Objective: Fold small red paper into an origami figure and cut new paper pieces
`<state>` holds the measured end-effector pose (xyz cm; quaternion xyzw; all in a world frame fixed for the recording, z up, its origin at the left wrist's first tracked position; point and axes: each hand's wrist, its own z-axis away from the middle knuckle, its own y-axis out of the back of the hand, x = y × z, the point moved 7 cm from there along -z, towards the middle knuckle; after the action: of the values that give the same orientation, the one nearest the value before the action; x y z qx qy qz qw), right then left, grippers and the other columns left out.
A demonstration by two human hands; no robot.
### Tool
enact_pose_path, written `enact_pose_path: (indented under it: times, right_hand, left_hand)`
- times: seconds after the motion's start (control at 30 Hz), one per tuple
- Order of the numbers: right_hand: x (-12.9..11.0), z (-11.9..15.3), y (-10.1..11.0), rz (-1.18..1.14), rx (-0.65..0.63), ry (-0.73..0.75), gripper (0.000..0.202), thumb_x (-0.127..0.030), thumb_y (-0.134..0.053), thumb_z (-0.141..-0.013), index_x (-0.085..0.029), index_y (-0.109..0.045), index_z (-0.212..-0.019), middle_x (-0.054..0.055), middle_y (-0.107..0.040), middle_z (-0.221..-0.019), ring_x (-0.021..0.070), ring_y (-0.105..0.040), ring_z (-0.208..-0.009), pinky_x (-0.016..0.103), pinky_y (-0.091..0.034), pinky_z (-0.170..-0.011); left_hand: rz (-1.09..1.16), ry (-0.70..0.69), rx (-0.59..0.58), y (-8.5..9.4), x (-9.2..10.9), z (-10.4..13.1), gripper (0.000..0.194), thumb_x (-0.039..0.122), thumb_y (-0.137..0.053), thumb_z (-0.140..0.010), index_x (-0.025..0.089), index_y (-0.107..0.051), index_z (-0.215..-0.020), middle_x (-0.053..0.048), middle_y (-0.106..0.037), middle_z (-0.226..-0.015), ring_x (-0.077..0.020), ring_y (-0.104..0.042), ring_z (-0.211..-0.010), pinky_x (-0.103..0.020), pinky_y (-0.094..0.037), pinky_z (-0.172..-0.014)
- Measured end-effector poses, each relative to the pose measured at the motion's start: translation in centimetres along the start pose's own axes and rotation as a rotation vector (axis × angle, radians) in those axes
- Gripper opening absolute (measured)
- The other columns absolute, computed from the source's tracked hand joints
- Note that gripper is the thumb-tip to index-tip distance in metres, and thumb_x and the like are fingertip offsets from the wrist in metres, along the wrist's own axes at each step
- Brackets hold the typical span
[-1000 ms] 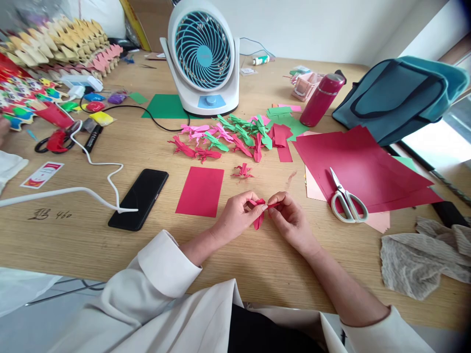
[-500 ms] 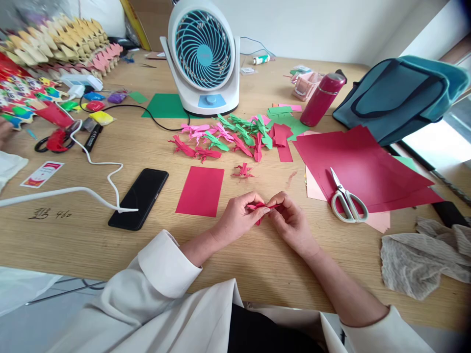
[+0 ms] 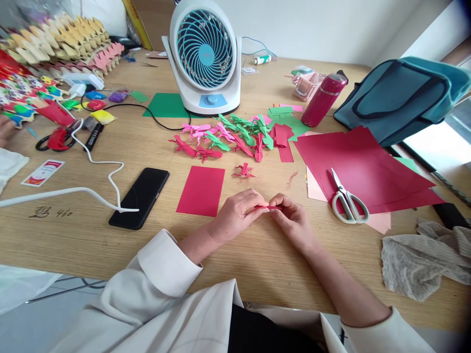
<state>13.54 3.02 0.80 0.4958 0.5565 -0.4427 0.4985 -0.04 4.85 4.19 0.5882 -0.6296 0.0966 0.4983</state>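
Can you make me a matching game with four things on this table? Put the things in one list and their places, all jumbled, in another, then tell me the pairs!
Things:
1. scissors
2. phone
3. fan
4. small folded red paper

Places:
A. partly under a white cable
B. between the left hand and the right hand
C. on top of the large red sheets
D. behind the pile of paper figures

Pairs: 1-C, 2-A, 3-D, 4-B
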Motion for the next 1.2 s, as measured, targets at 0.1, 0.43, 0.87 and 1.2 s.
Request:
enact_pose_path:
  times: [0.1, 0.43, 0.87, 1.2]
  right_hand:
    - [0.5, 0.0, 0.2, -0.011, -0.039, -0.093, 0.021, -0.041, -0.066, -0.088, -0.021, -0.065, -0.083, -0.001, -0.053, -0.073, 0.0146, -0.047, -0.069, 0.027, -0.039, -0.068]
    - [1.5, -0.1, 0.6, -0.076, -0.084, -0.224, 0.028, -0.047, -0.063, -0.089, -0.020, -0.066, -0.080, -0.001, -0.054, -0.073, 0.0139, -0.047, -0.069, 0.028, -0.036, -0.068]
    - [1.7, -0.3, 0.4, -0.103, -0.096, -0.312, 0.036, -0.054, -0.074, -0.077, -0.019, -0.066, -0.076, -0.002, -0.055, -0.062, 0.0119, -0.046, -0.059, 0.027, -0.035, -0.061]
    - [2.1, -0.3, 0.4, -0.192, -0.099, -0.379, 0.039, -0.055, -0.080, -0.069, -0.019, -0.067, -0.074, -0.002, -0.056, -0.061, 0.0109, -0.047, -0.057, 0.026, -0.039, -0.058]
  left_hand:
    - [-0.095, -0.050, -0.036, 0.2, 0.4, -0.1, 0.016, 0.023, -0.052, -0.097, 0.017, -0.066, -0.090, -0.005, -0.066, -0.086, -0.0149, -0.062, -0.083, -0.026, -0.049, -0.077]
    - [-0.171, -0.099, -0.051, 0.3, 0.7, -0.2, 0.015, 0.021, -0.054, -0.097, 0.018, -0.067, -0.091, -0.006, -0.068, -0.090, -0.0145, -0.062, -0.086, -0.025, -0.048, -0.079]
    - [-0.025, 0.015, -0.050, 0.1, -0.3, -0.4, 0.009, 0.024, -0.062, -0.092, 0.017, -0.066, -0.087, -0.003, -0.066, -0.082, -0.0141, -0.060, -0.079, -0.026, -0.047, -0.076]
    - [0.141, 0.096, -0.039, -0.1, -1.0, -0.4, 0.009, 0.024, -0.066, -0.089, 0.016, -0.066, -0.083, -0.004, -0.066, -0.081, -0.0132, -0.061, -0.076, -0.024, -0.047, -0.071]
